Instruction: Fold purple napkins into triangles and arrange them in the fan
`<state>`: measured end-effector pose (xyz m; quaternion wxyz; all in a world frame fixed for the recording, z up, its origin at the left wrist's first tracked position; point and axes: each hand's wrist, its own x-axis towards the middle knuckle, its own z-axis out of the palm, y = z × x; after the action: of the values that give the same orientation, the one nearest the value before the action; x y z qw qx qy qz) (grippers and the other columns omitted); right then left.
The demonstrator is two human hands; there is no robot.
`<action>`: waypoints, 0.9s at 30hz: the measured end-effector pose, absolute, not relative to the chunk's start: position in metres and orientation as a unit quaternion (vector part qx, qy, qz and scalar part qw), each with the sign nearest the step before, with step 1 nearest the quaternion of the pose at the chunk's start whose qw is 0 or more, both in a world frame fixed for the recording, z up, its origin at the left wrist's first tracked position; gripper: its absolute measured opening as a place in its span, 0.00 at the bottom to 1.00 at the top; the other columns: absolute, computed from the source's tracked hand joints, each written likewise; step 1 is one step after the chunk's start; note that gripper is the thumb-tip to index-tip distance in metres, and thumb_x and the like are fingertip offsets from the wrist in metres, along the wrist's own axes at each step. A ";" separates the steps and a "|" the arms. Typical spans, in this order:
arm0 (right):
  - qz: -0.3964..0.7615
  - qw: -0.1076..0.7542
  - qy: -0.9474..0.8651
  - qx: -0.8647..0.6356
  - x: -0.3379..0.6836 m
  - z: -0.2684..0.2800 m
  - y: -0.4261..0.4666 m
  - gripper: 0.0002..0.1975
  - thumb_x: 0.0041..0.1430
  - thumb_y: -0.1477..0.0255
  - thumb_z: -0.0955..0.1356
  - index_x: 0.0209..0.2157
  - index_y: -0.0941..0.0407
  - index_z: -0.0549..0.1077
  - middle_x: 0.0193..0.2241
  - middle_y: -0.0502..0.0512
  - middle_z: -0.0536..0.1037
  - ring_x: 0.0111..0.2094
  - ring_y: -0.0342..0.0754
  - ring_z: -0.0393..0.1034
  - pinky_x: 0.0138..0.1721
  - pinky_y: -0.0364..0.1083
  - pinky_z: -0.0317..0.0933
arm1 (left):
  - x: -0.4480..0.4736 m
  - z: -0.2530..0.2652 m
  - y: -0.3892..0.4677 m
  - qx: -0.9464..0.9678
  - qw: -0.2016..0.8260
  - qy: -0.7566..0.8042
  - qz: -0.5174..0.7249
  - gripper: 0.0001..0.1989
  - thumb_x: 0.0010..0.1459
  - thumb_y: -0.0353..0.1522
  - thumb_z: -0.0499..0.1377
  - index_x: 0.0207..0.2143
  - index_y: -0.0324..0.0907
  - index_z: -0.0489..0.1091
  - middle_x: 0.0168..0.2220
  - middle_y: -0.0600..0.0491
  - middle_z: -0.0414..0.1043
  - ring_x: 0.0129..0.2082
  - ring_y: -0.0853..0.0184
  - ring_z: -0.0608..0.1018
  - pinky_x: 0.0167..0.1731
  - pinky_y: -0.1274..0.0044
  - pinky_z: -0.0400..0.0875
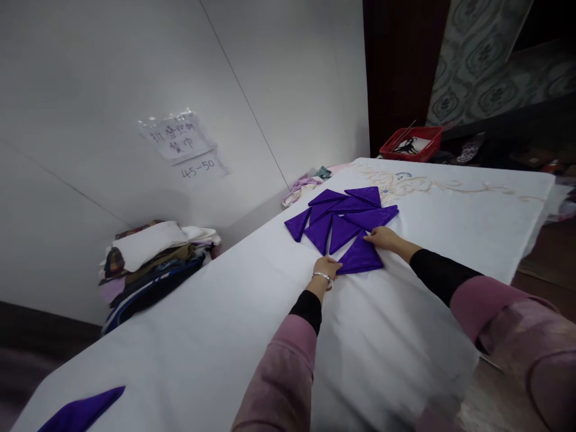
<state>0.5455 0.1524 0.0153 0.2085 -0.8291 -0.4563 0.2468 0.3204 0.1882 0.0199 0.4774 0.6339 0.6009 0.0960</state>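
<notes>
A purple folded napkin [361,257], triangular in shape, lies on the white-covered table between my two hands. My left hand [327,267], with a bracelet at the wrist, is closed on its left corner. Pinching the upper right corner of the same napkin is my right hand [382,237]. Just beyond it, several more purple folded triangles [342,233] lie close together, some overlapping. Another piece of purple cloth [85,411] rests at the table's near left corner, cut off by the frame edge.
The white tablecloth [216,324] has a printed pattern at its far end. A stack of folded clothes [153,258] stands beside the table's left edge, against the wall. Crumpled cloths [302,187] lie by the far left edge. Beyond the table is a red basket [432,144].
</notes>
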 end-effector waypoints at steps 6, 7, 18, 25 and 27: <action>0.217 0.212 -0.456 -0.837 0.540 0.015 0.158 0.11 0.52 0.66 0.67 0.31 0.59 0.76 0.25 0.56 0.77 0.28 0.48 0.72 0.29 0.42 0.59 | 0.317 0.016 0.190 0.646 0.464 0.594 0.118 0.10 0.46 0.34 0.65 0.32 0.43 0.70 0.16 0.61 0.63 0.14 0.73 0.67 0.17 0.80 0.61; 0.216 0.213 -0.453 -0.839 0.540 0.015 0.158 0.12 0.53 0.65 0.67 0.32 0.59 0.77 0.24 0.55 0.77 0.28 0.48 0.72 0.28 0.42 0.58 | 0.317 0.016 0.191 0.646 0.463 0.594 0.123 0.10 0.46 0.34 0.65 0.32 0.43 0.70 0.16 0.61 0.64 0.14 0.74 0.67 0.17 0.81 0.61; 0.154 0.199 -0.455 -0.854 0.536 0.009 0.159 0.12 0.53 0.66 0.65 0.36 0.58 0.75 0.35 0.58 0.78 0.38 0.51 0.71 0.33 0.42 0.58 | 0.317 0.013 0.191 0.636 0.446 0.609 0.161 0.12 0.48 0.35 0.64 0.35 0.44 0.69 0.24 0.57 0.70 0.19 0.72 0.70 0.19 0.80 0.64; 0.132 0.176 -0.457 -0.862 0.526 0.012 0.150 0.18 0.55 0.63 0.64 0.45 0.58 0.69 0.40 0.63 0.75 0.42 0.56 0.70 0.37 0.47 0.60 | 0.313 0.009 0.194 0.641 0.428 0.612 0.176 0.14 0.45 0.36 0.66 0.34 0.43 0.69 0.32 0.52 0.73 0.26 0.69 0.73 0.22 0.79 0.66; 0.114 0.179 -0.471 -0.856 0.522 0.014 0.143 0.20 0.57 0.62 0.64 0.47 0.59 0.68 0.42 0.65 0.74 0.43 0.57 0.69 0.39 0.49 0.61 | 0.310 0.010 0.193 0.642 0.427 0.609 0.184 0.15 0.46 0.38 0.65 0.35 0.42 0.69 0.35 0.51 0.74 0.27 0.68 0.74 0.22 0.79 0.66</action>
<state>0.5219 0.1430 0.0141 0.1792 -0.8564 -0.4707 0.1138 0.3100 0.1931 0.0096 0.4273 0.6424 0.6089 0.1844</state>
